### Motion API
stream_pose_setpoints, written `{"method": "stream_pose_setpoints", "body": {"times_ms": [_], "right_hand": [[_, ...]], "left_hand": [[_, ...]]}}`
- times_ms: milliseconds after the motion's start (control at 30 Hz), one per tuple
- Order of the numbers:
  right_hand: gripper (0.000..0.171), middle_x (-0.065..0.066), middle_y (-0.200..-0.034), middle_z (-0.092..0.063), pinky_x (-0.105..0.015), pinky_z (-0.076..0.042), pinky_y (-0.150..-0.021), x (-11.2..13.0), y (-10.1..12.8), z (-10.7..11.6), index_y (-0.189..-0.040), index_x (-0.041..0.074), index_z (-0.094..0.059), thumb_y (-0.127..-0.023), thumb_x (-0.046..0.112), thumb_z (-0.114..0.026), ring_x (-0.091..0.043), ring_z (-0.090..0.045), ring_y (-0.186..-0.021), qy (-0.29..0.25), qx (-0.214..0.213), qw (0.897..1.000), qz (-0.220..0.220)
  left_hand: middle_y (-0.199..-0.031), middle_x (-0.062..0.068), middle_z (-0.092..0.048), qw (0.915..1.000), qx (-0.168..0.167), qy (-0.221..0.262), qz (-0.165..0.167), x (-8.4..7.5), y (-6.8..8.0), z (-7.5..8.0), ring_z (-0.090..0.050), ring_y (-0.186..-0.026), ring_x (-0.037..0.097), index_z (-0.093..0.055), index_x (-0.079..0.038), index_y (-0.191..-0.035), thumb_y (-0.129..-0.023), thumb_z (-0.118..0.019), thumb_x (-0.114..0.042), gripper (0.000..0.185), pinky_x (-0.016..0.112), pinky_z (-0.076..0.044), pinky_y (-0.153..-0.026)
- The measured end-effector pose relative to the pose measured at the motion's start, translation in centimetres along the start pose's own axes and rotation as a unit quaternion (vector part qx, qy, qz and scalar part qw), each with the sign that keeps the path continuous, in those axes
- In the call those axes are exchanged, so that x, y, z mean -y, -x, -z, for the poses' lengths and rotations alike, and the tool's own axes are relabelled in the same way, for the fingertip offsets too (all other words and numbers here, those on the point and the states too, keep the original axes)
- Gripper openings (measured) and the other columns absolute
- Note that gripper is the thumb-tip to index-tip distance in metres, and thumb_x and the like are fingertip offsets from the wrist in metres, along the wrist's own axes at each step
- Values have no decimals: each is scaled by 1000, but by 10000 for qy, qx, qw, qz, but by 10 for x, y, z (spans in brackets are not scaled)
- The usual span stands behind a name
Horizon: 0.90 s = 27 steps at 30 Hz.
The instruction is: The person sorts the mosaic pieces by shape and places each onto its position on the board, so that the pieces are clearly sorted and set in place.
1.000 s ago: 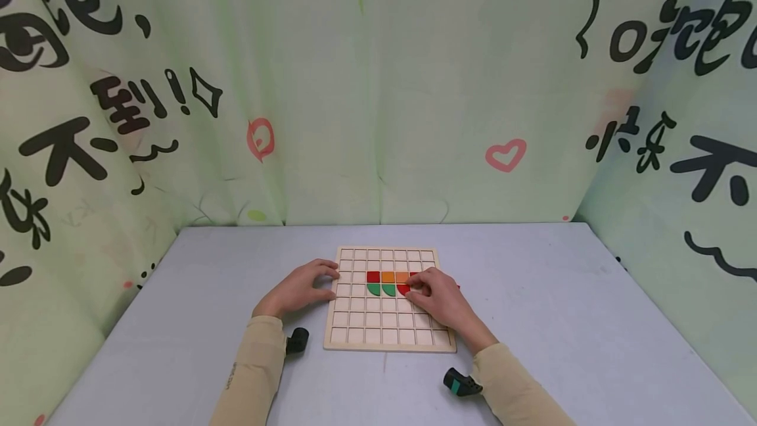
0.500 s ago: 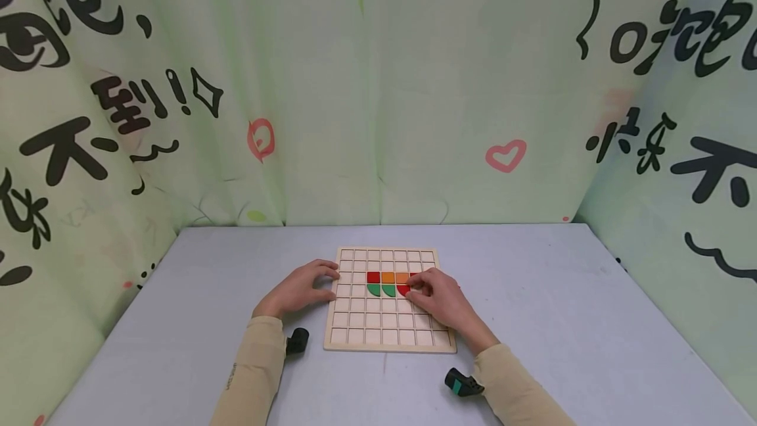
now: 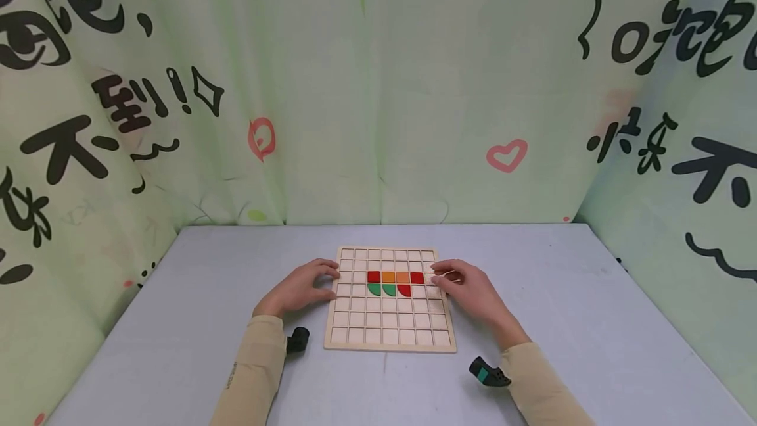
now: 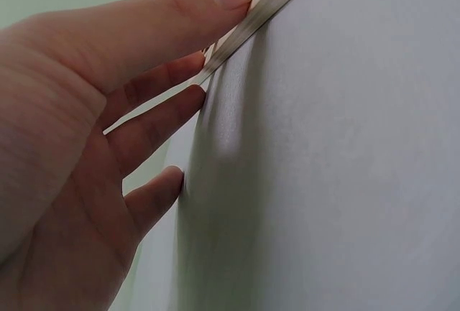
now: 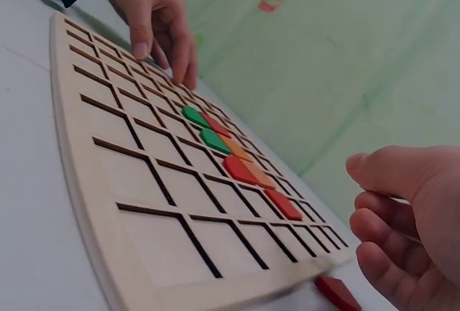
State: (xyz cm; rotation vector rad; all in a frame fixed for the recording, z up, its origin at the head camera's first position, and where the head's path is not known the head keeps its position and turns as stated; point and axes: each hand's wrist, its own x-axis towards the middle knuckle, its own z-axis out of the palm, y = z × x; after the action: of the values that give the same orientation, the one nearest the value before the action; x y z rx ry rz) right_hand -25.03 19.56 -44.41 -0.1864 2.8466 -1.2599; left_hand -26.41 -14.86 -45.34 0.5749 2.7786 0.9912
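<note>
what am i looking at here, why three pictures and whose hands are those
These are one person's two bare hands, filmed at one moment by three cameras. The wide picture comes from a camera on the person's head, looking down at a grey table. The other two come from small cameras strapped to each wrist.

On the table lies a wooden grid board. Some of its squares hold coloured pieces: red and orange squares in one row, green and red quarter-rounds just below.

The left hand rests at the board's left edge, fingertips touching it, as the left wrist view shows close up. The right hand is at the board's right edge and holds nothing. The right wrist view shows a loose red piece on the table below it.
</note>
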Motion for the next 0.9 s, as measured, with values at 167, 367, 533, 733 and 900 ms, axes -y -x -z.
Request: {"method": "stream_pose_setpoints", "body": {"times_ms": [167, 367, 533, 733, 900], "right_hand": [[36, -1, -110, -61, -27, -50, -77, -15, 1, 22, -119, 21, -58, -87, 38, -61, -17, -58, -96, 123, -74, 9995, -289], [43, -5, -117, -60, -29, -50, -79, -31, 6, 43, -123, 17, -56, -88, 41, -59, -22, -56, -103, 175, -71, 9991, -373], [47, -7, -120, -59, -26, -49, -79, -41, 7, 52, -125, 15, -55, -87, 43, -59, -23, -55, -106, 172, -61, 9990, -413], [47, -9, -122, -57, -29, -50, -80, -46, 6, 54, -126, 14, -53, -88, 40, -59, -24, -54, -107, 185, 4, 9984, -534], [48, -9, -122, -58, -34, -50, -82, -46, 6, 53, -127, 13, -54, -87, 39, -61, -25, -53, -108, 347, 124, 9981, -503]], "left_hand": [[-133, -3, -49, 10000, 30, -29, -2, 0, -1, 0, -41, -129, 21, -64, -12, -112, -79, -73, -22, 36, 38, -36, -107], [-134, -2, -48, 10000, 60, -31, 35, 0, -1, 1, -40, -129, 20, -63, -11, -113, -79, -73, -22, 37, 38, -36, -107], [-134, -2, -48, 10000, 60, -11, 62, -1, 0, 2, -40, -129, 21, -63, -11, -113, -79, -73, -22, 37, 38, -36, -107], [-133, -3, -49, 10000, 61, 4, 72, -2, 0, 2, -40, -129, 20, -64, -11, -112, -78, -73, -22, 37, 38, -36, -107], [-133, -2, -49, 9999, 46, -23, 89, -2, 0, 1, -41, -129, 21, -64, -12, -112, -78, -73, -22, 36, 38, -36, -107]]}}
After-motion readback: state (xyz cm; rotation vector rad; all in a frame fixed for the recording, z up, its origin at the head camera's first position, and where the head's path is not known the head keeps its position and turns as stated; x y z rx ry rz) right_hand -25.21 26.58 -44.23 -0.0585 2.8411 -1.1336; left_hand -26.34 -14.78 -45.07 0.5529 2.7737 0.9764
